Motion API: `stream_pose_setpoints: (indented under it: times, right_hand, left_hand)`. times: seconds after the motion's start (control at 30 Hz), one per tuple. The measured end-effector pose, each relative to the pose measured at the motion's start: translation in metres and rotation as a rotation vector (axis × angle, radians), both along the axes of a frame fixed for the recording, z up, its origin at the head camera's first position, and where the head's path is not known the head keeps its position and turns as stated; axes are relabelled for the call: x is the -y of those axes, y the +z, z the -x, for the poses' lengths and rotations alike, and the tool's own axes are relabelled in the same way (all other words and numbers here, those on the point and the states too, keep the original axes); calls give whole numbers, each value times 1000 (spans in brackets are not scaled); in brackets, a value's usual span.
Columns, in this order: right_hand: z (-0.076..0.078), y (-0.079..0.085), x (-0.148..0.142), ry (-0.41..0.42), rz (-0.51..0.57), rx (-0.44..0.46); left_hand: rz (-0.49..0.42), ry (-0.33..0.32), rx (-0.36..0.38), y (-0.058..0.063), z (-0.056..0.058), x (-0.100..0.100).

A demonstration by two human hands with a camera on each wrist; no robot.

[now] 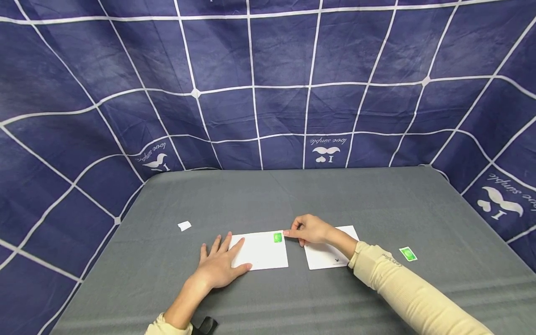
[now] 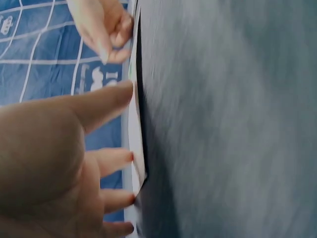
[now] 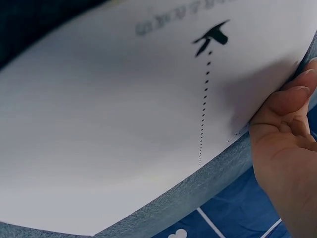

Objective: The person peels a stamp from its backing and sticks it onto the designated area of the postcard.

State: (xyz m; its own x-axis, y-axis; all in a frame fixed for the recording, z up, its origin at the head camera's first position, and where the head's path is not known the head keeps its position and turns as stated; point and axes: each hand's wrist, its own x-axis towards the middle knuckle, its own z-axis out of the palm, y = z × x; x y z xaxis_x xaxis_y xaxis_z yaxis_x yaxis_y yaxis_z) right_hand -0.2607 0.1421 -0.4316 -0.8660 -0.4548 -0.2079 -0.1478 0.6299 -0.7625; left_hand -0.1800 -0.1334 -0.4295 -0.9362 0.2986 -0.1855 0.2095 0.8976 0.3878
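Note:
A white card (image 1: pixel 261 253) lies on the table with a green stamp-like sticker (image 1: pixel 278 237) at its upper right corner. My left hand (image 1: pixel 218 266) rests across the card's left end, fingers spread and straight; the left wrist view shows fingertips along the card's edge. By the stickered corner is my right hand (image 1: pixel 311 229), its thumb stretched toward the corner and the other fingers loosely bent. Nothing shows between its fingers in the left wrist view. Under the right wrist lies a second white card (image 3: pixel 114 114), printed with a small dark bird, a dotted line and blurred lettering.
Another green sticker with a white border (image 1: pixel 408 253) lies on the table at the right. A small white paper piece (image 1: pixel 184 226) is at the left. The grey cloth-covered table (image 1: pixel 259 195) meets a blue curtain (image 1: pixel 276 111) with white lines at its back and sides.

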Motion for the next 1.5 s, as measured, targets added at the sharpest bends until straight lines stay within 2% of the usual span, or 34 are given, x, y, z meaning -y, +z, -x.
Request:
stream_pose_setpoints:
  times: [0.3, 0.53, 1.0, 1.27, 1.37, 1.5]
  right_hand:
    - [0, 2, 1, -16, 8, 13]
    - [-2, 1, 0, -16, 12, 21]
    - [-3, -2, -2, -28, 52, 4]
    - [-13, -12, -1, -96, 109, -128]
    - [-17, -15, 2, -135, 151, -134]
    - [-23, -16, 8, -151, 214, -96]
  left_hand:
    - [-65, -64, 94, 10, 9, 24]
    - [-45, -51, 128, 12, 11, 39]
    - [-73, -56, 162, 17, 22, 73]
    - [-82, -78, 148, 19, 25, 83]
    - [-78, -65, 129, 21, 25, 81]
    - [-86, -51, 74, 23, 24, 76]
